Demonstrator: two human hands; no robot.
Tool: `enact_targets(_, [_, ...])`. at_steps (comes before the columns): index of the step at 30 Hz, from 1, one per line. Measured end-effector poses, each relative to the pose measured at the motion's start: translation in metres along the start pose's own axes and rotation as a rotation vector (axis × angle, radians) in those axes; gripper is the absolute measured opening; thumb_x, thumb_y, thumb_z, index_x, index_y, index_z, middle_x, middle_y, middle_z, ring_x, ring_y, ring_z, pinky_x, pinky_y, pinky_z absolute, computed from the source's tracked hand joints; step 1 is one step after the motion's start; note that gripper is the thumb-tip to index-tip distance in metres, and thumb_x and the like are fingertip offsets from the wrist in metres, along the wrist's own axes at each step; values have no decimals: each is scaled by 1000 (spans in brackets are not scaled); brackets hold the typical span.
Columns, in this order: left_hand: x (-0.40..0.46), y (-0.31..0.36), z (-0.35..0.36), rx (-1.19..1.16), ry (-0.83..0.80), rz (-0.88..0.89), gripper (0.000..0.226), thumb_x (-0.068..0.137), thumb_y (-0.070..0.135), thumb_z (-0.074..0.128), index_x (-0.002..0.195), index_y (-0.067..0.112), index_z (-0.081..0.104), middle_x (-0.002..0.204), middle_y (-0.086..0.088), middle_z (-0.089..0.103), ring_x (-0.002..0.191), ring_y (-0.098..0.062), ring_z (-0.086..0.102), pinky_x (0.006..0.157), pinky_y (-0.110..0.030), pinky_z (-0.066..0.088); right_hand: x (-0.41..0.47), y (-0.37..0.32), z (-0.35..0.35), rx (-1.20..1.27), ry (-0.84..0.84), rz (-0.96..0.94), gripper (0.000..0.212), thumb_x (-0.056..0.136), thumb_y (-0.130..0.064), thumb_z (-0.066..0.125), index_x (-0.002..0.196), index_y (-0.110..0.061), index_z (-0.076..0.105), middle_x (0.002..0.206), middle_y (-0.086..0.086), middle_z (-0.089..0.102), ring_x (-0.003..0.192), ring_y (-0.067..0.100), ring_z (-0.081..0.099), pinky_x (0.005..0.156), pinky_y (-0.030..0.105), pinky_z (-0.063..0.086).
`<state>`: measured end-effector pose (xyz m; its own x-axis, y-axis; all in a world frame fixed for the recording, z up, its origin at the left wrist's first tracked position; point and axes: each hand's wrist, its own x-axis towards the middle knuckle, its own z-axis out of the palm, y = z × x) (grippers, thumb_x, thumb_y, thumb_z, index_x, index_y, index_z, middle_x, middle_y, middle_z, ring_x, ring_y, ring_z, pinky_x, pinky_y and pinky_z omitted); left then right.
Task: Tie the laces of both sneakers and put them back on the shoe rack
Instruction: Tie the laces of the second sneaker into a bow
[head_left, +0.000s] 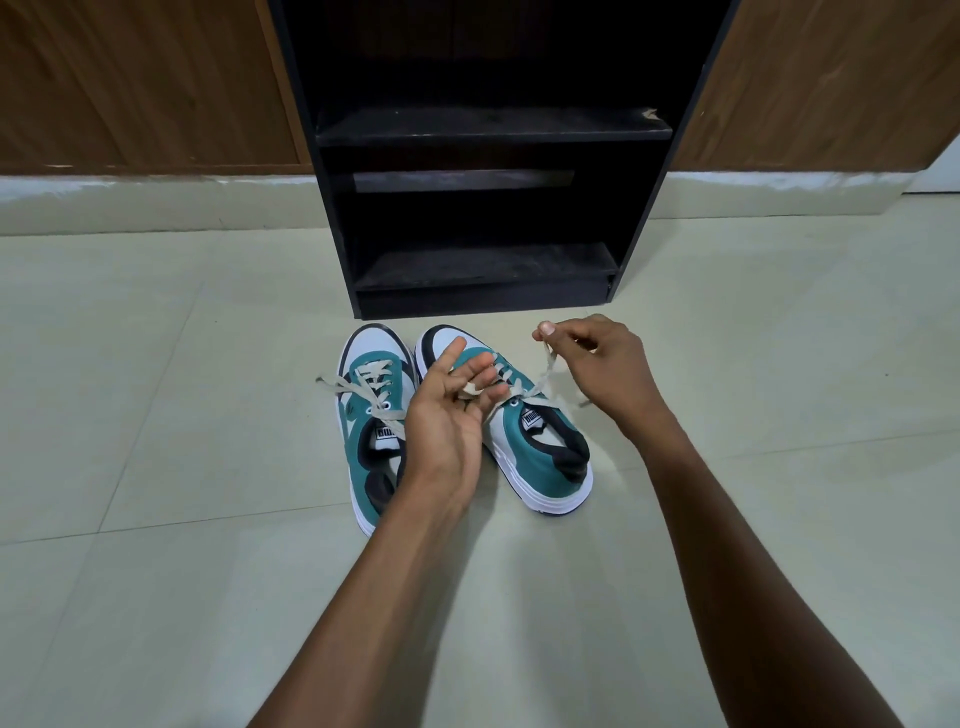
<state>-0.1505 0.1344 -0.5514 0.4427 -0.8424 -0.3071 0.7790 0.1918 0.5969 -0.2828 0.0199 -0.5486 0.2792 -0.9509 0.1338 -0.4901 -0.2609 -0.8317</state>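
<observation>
Hands (452, 415) (602, 364) pinch flat beige laces (545, 371) over suede sneaker (540, 441).

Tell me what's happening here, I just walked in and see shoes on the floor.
A person is tying the right-hand teal and white sneaker on the tiled floor. The right hand pinches one lace end up; the left hand holds the other over the tongue. The left-hand sneaker lies untied beside it. The black shoe rack behind shows no shoes.

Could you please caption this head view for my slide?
Both hands pull the right sneaker's laces before the shoe rack.
</observation>
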Motion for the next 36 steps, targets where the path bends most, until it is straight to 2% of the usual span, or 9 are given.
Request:
enact_targets(5, [-2, -4, -3, 174, 65, 14, 49, 95, -9, 35, 138, 7, 49, 124, -18, 62, 112, -27, 63, 92, -36, 58, 4, -7, -3, -164, -262, 269, 62, 88, -66, 60, 91, -6, 77, 91, 10, 77, 86, 24, 72, 79, 41, 60])
enact_targets(11, [-7, 9, 1, 607, 193, -118, 15, 96, 8, 53, 89, 11, 66, 81, -7, 64, 69, -23, 59, 51, -22, 51, -2, 2, 3, -210, -297, 433, 60, 85, -62, 65, 89, -4, 77, 91, 11, 77, 85, 25, 72, 80, 43, 61])
enact_targets(14, [-6, 14, 1, 706, 197, -185, 23, 96, 28, 61, 98, 7, 71, 90, -7, 75, 70, -25, 67, 45, -24, 52, -4, 0, 3, -121, -262, 458, 53, 86, -59, 67, 89, -7, 79, 89, 8, 76, 86, 23, 70, 71, 34, 56])
enact_targets(16, [-3, 17, -1, 723, 152, -213, 23, 93, 29, 65, 96, 7, 72, 90, -7, 76, 69, -26, 70, 48, -20, 54, -5, -3, 1, -12, -216, 443, 41, 90, -49, 69, 92, -10, 79, 86, 4, 75, 80, 19, 65, 64, 30, 48])
enact_targets(20, [1, 26, -3, 793, 30, -228, 16, 81, -3, 70, 95, 2, 74, 104, -16, 74, 68, -21, 76, 84, -36, 63, -4, -7, -6, 113, -209, 390, 27, 93, -39, 68, 89, -15, 80, 74, -1, 69, 62, 12, 54, 54, 24, 39])
enact_targets(28, [2, 31, -5, 743, -176, -110, 51, 73, -20, 74, 118, 3, 71, 105, -18, 78, 104, -28, 74, 96, -34, 58, -3, 5, -4, 339, -430, 381, 14, 88, -21, 74, 90, -7, 78, 70, 0, 63, 54, 11, 46, 45, 22, 28])
enact_targets(31, [3, 21, -1, 753, -173, -8, 41, 78, -13, 76, 117, -1, 71, 107, -19, 76, 95, -27, 74, 91, -30, 59, -1, 11, -5, 382, -430, 397, 13, 88, -7, 71, 99, -8, 78, 69, -2, 67, 54, 10, 45, 45, 21, 28])
enact_targets(34, [12, 10, -1, 781, -131, 85, 24, 83, 2, 78, 107, 3, 76, 95, -16, 77, 76, -21, 72, 68, -25, 62, -2, 13, -5, 332, -411, 386, 13, 88, -14, 76, 98, -9, 81, 68, -5, 63, 57, 11, 42, 46, 21, 27])
enact_targets(36, [20, 5, -1, 888, -117, 194, 17, 86, 15, 79, 102, 10, 79, 101, -11, 76, 84, -21, 72, 69, -29, 60, -3, 11, -4, 293, -386, 366, 12, 85, -23, 80, 90, -12, 82, 63, -8, 61, 60, 12, 40, 48, 21, 29])
